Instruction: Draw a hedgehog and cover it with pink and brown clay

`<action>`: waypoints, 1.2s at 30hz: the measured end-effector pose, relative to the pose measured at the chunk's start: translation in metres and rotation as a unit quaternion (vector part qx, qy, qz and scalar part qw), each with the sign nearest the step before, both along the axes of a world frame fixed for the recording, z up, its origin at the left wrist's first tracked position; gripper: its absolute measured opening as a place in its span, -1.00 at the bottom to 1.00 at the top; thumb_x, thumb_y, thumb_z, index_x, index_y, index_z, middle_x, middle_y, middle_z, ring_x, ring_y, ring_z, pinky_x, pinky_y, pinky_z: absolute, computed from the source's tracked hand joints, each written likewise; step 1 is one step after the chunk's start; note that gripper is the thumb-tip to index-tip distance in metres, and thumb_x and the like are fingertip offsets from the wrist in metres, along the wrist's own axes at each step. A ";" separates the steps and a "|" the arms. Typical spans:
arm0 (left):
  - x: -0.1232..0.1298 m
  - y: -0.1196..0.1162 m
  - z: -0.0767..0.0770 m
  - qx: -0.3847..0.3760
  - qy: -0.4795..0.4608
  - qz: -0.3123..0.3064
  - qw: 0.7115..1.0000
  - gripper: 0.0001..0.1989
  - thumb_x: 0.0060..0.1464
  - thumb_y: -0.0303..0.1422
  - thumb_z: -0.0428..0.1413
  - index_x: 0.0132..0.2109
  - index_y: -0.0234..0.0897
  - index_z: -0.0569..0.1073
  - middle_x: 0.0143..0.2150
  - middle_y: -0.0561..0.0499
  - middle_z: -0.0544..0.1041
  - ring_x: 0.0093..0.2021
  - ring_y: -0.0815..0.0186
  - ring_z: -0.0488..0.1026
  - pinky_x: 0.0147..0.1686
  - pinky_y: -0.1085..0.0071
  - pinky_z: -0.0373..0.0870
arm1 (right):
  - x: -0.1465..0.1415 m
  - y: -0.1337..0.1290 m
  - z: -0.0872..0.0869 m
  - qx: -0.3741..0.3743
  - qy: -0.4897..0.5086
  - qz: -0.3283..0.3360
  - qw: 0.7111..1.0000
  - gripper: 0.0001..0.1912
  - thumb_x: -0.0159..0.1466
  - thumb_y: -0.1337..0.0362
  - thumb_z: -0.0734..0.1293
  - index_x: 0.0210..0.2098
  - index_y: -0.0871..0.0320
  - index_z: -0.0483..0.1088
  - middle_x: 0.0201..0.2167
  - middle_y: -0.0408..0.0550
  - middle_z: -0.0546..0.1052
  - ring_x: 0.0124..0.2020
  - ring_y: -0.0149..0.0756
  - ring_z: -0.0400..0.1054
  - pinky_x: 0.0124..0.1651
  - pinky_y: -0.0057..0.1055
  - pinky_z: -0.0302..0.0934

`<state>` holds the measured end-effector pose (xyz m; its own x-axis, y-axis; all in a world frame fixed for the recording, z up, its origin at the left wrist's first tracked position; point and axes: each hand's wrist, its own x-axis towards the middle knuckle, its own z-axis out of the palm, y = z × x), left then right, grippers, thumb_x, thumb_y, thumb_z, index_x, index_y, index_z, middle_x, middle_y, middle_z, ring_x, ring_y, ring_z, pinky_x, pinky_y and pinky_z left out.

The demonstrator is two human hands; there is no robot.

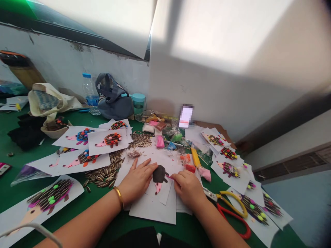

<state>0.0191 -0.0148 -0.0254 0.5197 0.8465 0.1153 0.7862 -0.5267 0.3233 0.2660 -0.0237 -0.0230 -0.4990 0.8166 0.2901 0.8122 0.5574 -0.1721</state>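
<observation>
A dark clay hedgehog body (159,174) with a pink face (158,187) lies on white paper (155,210) in front of me. My left hand (139,179) rests flat on the paper at its left side, fingers spread, the fingertips by the dark clay. At the right of the body, my right hand (187,186) pinches a thin pink strip (170,177), whose tip reaches the edge of the dark clay near its small feet.
Sunflower seeds (106,172) and finished hedgehog pictures (108,141) lie left; more pictures (229,170) lie right. Scissors (232,206) sit beside my right forearm. Bagged clay (160,141), a phone (186,116), a bottle (90,93) and a blue-grey bag (115,103) stand behind.
</observation>
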 end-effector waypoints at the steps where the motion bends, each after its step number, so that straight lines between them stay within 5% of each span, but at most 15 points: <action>1: 0.000 0.000 0.000 0.003 0.000 0.000 1.000 -0.51 0.24 -0.49 -0.10 0.28 -0.15 0.22 0.27 -0.06 0.37 0.36 0.13 0.12 0.33 -0.16 -0.22 | -0.001 0.000 -0.001 0.004 -0.008 -0.004 1.000 -0.77 0.20 0.48 0.28 -0.24 0.11 0.51 -0.43 -0.08 0.50 -0.34 -0.26 0.32 -0.25 -0.35 0.11; 18: 0.000 0.000 0.001 -0.002 0.000 0.001 1.000 -0.53 0.26 -0.47 -0.11 0.28 -0.14 0.22 0.28 -0.05 0.36 0.36 0.13 0.13 0.33 -0.14 -0.20 | -0.005 -0.001 -0.003 0.007 -0.007 -0.005 1.000 -0.76 0.18 0.49 0.26 -0.24 0.13 0.50 -0.42 -0.06 0.51 -0.34 -0.23 0.32 -0.21 -0.33 0.13; 30: 0.000 0.001 0.000 -0.019 -0.002 0.005 1.000 -0.53 0.26 -0.45 -0.11 0.29 -0.13 0.21 0.31 -0.04 0.33 0.37 0.10 0.09 0.32 -0.18 -0.20 | 0.004 0.007 0.005 -0.047 0.140 -0.020 0.989 -0.74 0.20 0.48 0.24 -0.22 0.14 0.51 -0.36 -0.05 0.53 -0.28 -0.24 0.37 -0.18 -0.36 0.20; 36: 0.000 0.002 -0.001 -0.021 -0.007 0.002 1.000 -0.52 0.26 -0.45 -0.10 0.29 -0.11 0.21 0.31 -0.02 0.33 0.37 0.08 0.10 0.32 -0.20 -0.21 | 0.005 0.012 0.003 -0.040 0.100 -0.034 0.994 -0.74 0.22 0.48 0.25 -0.19 0.14 0.52 -0.36 -0.03 0.53 -0.27 -0.22 0.36 -0.17 -0.35 0.19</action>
<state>0.0188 -0.0133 -0.0267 0.5154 0.8525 0.0874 0.7834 -0.5101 0.3552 0.2710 -0.0117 -0.0198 -0.3803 0.8715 0.3095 0.7934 0.4795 -0.3751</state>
